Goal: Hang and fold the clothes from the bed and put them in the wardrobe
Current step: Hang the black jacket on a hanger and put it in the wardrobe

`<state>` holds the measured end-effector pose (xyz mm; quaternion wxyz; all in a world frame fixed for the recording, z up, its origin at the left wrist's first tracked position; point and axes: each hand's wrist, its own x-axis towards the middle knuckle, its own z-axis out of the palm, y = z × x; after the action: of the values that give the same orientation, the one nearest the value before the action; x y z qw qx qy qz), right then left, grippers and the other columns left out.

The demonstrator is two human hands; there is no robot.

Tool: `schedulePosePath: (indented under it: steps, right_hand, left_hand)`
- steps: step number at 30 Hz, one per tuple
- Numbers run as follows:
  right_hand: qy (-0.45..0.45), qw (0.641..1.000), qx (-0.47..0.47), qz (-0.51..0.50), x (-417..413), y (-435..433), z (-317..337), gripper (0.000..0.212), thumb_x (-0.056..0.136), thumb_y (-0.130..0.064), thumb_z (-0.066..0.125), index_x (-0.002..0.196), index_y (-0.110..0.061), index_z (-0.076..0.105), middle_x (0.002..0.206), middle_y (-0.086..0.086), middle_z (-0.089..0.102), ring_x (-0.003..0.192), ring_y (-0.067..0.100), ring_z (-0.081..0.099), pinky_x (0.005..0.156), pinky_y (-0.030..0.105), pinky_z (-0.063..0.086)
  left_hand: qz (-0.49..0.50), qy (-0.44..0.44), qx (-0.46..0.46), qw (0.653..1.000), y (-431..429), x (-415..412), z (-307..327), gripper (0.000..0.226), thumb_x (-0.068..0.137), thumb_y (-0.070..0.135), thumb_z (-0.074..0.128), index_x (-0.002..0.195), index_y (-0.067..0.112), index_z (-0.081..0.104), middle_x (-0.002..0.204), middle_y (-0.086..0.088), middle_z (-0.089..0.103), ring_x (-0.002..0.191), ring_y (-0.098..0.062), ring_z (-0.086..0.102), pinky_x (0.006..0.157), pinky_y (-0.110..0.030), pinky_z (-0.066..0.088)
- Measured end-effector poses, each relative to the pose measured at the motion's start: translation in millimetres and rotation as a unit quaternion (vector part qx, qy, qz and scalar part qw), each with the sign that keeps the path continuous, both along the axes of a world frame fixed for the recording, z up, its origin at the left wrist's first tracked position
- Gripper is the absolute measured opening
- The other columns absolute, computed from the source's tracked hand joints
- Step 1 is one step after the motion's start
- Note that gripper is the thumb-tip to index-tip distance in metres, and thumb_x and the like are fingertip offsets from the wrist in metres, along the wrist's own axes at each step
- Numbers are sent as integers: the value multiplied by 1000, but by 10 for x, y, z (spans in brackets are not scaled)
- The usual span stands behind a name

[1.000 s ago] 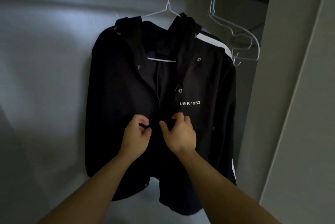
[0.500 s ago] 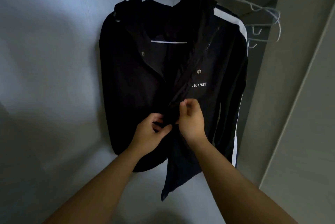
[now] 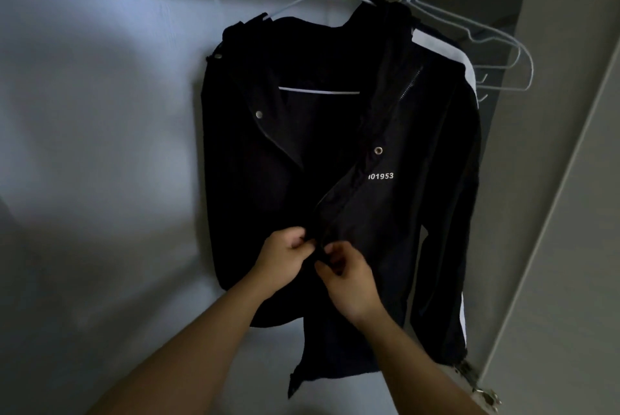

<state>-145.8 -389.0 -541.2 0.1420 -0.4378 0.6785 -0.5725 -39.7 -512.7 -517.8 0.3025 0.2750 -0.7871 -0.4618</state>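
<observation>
Left hand (image 3: 285, 260), right hand (image 3: 352, 280): both bare. Left forearm (image 3: 201, 347), right forearm (image 3: 412, 364): bare skin along the whole length in view, down to the bottom edge. Wrists bare too. Forearms slim and even in outline, widening toward the elbow end. Fingers (image 3: 298, 240) slender. Light is dim, so nails, knuckle lines and other fine surface detail are too dark to make out.

A thin white wire hanger (image 3: 318, 91) in the upper middle of the frame carries a black snap-front jacket with white sleeve stripes (image 3: 385, 132), its bar showing inside the open collar; several bare white wire hangers (image 3: 469, 27) hang just right of it
</observation>
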Motion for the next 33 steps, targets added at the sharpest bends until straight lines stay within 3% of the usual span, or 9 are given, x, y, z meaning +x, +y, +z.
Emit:
schedulePosePath:
  steps: [3, 8, 11, 15, 21, 24, 26, 29, 33]
  right_hand:
    - [-5, 1000, -19, -25, -2, -9, -105, 6, 100, -24, 59, 98, -25, 64, 84, -8, 70, 76, 0, 66, 67, 18, 49]
    - [-51, 997, -7, -61, -16, -81, -224, 5, 104, -28, 51, 104, -25, 55, 81, -7, 67, 75, -4, 64, 57, 9, 46]
    - [-88, 995, 14, -52, -52, -129, -313, 10, 105, -24, 50, 110, -16, 52, 86, -4, 66, 73, -4, 65, 53, 10, 46]
    - [-74, 996, 39, -23, -93, -174, -419, 24, 97, -4, 54, 112, -22, 51, 98, -11, 64, 80, 4, 65, 57, 10, 49]
    - [-83, 994, 63, -22, -125, -266, -644, 27, 99, -18, 62, 73, -21, 56, 50, -6, 53, 41, 4, 44, 41, 17, 32]
    - [-93, 995, 46, -6, -121, -245, -713, 32, 99, -27, 62, 69, -21, 56, 50, -7, 53, 42, 3, 44, 43, 18, 34]
    - [-93, 994, 53, -11, -120, -231, -771, 26, 98, -29, 63, 74, -23, 56, 57, -11, 57, 47, 2, 48, 46, 17, 37]
    - [-85, 992, 89, -32, -101, -237, -867, 22, 92, -23, 68, 80, -26, 50, 63, -16, 58, 54, -1, 52, 50, 14, 39]
    - [-84, 983, 164, -4, -8, -217, -1059, 18, 87, -25, 73, 93, -29, 56, 84, -13, 64, 75, 2, 59, 58, 11, 38]
  left_hand:
    - [3, 55, 65, 996, -54, 13, 180, 9, 84, 37, 75, 91, 32, 74, 88, -3, 74, 83, -16, 72, 69, -30, 58]
    - [171, 246, 49, 953, -438, -41, 995, 26, 89, 43, 73, 104, 26, 60, 102, -1, 70, 87, -16, 70, 73, -34, 59]
    - [136, 188, 80, 969, -535, -3, 1188, 30, 88, 44, 72, 106, 22, 61, 104, -4, 72, 87, -18, 73, 69, -30, 58]
    - [78, 62, 30, 995, -371, -23, 730, 33, 83, 45, 78, 104, 25, 62, 94, -3, 74, 85, -20, 73, 71, -33, 58]
    - [-38, -153, -6, 987, -123, 66, -233, 42, 78, 55, 79, 111, 32, 67, 99, 15, 72, 87, 7, 67, 76, -16, 52]
    - [-14, -157, -49, 986, -66, -13, -431, 21, 90, 42, 72, 93, 22, 68, 81, 15, 68, 73, 7, 63, 69, -13, 48]
    - [14, -162, -81, 983, -61, -70, -449, 34, 95, 38, 66, 75, 11, 56, 61, 10, 52, 53, -1, 47, 55, -17, 37]
    - [17, -177, -96, 979, -43, -145, -396, 41, 100, 35, 57, 74, 8, 41, 62, -1, 41, 54, -12, 36, 54, -28, 32]
    - [16, -173, -86, 981, -39, -173, -355, 31, 105, 31, 46, 83, 10, 42, 73, -6, 49, 62, -15, 45, 57, -30, 35]
